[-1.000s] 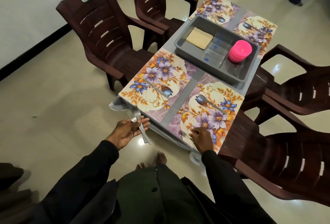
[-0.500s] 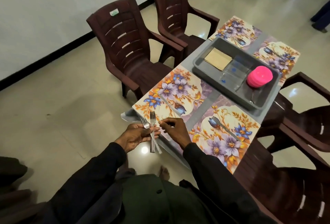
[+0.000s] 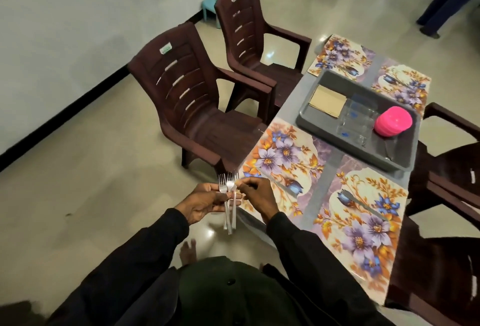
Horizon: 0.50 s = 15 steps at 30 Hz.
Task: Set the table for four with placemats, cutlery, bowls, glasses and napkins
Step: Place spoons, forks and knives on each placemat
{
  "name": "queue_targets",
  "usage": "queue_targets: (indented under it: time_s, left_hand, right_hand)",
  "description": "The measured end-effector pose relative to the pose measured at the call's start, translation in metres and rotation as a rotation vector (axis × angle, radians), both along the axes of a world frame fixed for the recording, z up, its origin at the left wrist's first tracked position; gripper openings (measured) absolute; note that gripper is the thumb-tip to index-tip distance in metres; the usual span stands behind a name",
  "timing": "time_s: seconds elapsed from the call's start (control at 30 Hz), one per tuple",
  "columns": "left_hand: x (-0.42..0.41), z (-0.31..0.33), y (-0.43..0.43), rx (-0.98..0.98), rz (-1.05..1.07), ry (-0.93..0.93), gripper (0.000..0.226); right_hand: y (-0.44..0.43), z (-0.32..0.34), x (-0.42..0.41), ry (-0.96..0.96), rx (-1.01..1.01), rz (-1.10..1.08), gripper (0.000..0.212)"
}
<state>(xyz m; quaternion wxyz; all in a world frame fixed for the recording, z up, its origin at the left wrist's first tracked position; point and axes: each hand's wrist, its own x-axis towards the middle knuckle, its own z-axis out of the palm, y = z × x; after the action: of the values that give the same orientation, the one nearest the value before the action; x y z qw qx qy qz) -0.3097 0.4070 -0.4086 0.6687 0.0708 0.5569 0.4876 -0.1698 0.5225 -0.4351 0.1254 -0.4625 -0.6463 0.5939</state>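
The left hand (image 3: 205, 205) is holding a small bunch of shiny metal forks (image 3: 229, 197) upright just off the near corner of the grey table (image 3: 326, 190), fingers curled around the handles with the tines pointing up. The right hand (image 3: 255, 197) is coming in beside it, thumb and forefinger pinching at the neck of one fork, the other fingers folded in. Both black sleeves (image 3: 306, 255) are reaching out from the bottom of the view. On the table, four floral placemats are lying in place, the nearest left one (image 3: 283, 159) and nearest right one (image 3: 363, 224) each carrying a slim metal knife (image 3: 363, 203) across the print. Further along, a grey plastic tray (image 3: 327, 84) is sitting between the mats, holding a tan stack of napkins (image 3: 328, 101), some clear glasses (image 3: 357, 118) and a stack of bright pink bowls (image 3: 393, 121). Dark brown plastic chairs (image 3: 187, 97) are standing along the left side, close to the table edge.
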Motion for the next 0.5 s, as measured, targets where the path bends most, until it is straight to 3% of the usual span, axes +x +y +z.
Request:
queue_targets:
  time_s: [0.23,0.5]
  left_hand:
    - [-0.073,0.001,0.022,-0.006,-0.031,0.04,0.022]
    - [-0.108,-0.017,0.082,-0.022,-0.098,-0.028,0.029]
  right_hand:
    - [-0.001,0.003,-0.056,0.079,-0.119,-0.304,0.015]
    - [0.04,-0.014,-0.059,0.178,-0.224,-0.72,0.024]
